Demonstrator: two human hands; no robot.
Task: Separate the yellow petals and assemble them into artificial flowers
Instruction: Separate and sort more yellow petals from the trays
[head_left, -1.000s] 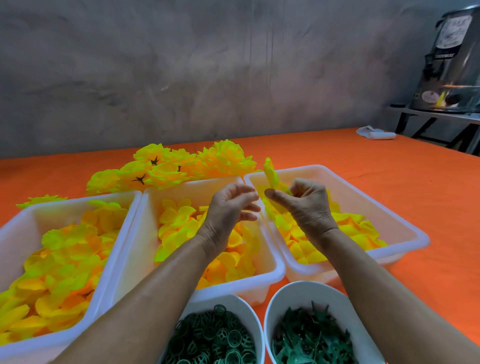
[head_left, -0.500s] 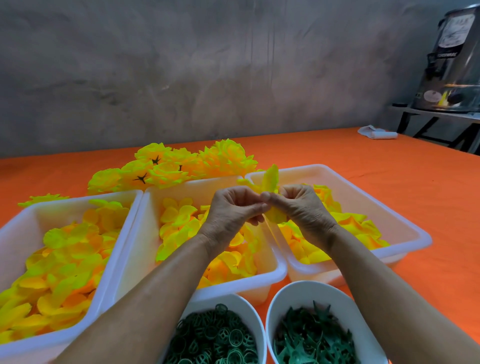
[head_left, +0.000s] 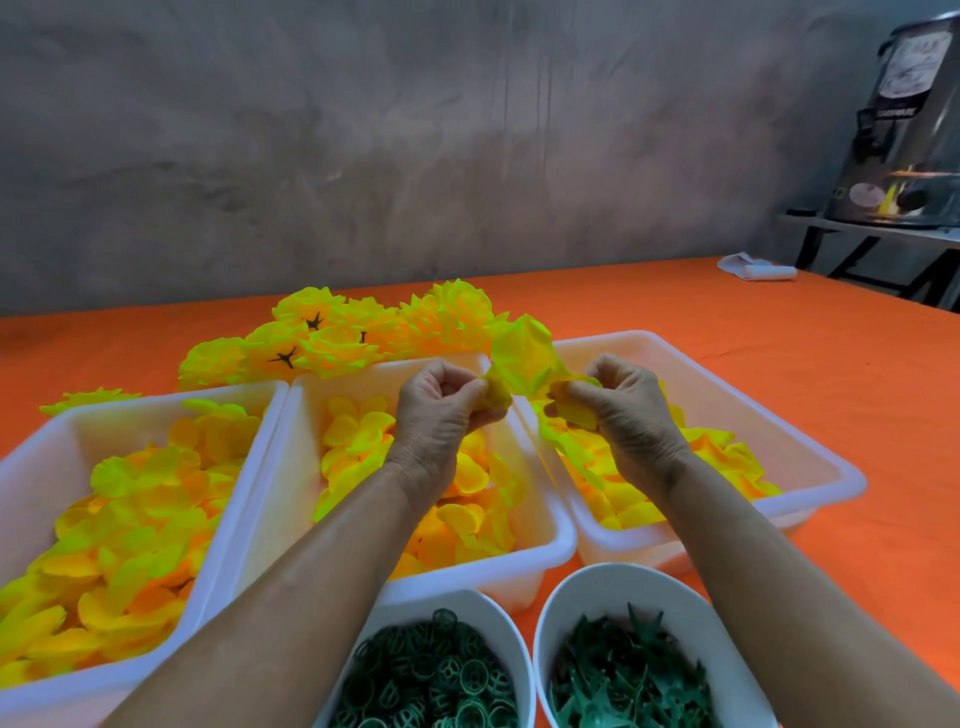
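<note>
A yellow petal piece (head_left: 522, 358) is stretched between my two hands, above the gap between the middle and right tubs. My left hand (head_left: 441, 410) pinches its left edge. My right hand (head_left: 621, 410) pinches its right edge, with more petals bunched under the fingers. Three white tubs hold loose yellow petals: left tub (head_left: 31, 452), middle tub (head_left: 291, 467), right tub (head_left: 810, 447). Finished yellow flowers (head_left: 363, 332) lie in a heap behind the tubs.
Two white bowls stand at the near edge, one with green rings (head_left: 431, 675), one with green star-shaped calyx pieces (head_left: 628, 675). Orange cloth (head_left: 779, 364) covers the table. A white rolled cloth (head_left: 756, 269) lies far right. A metal urn (head_left: 904, 130) stands on a side stand.
My hands met at the petal piece, then drew apart sideways, spreading it open between them. One second ago only my right hand held it.
</note>
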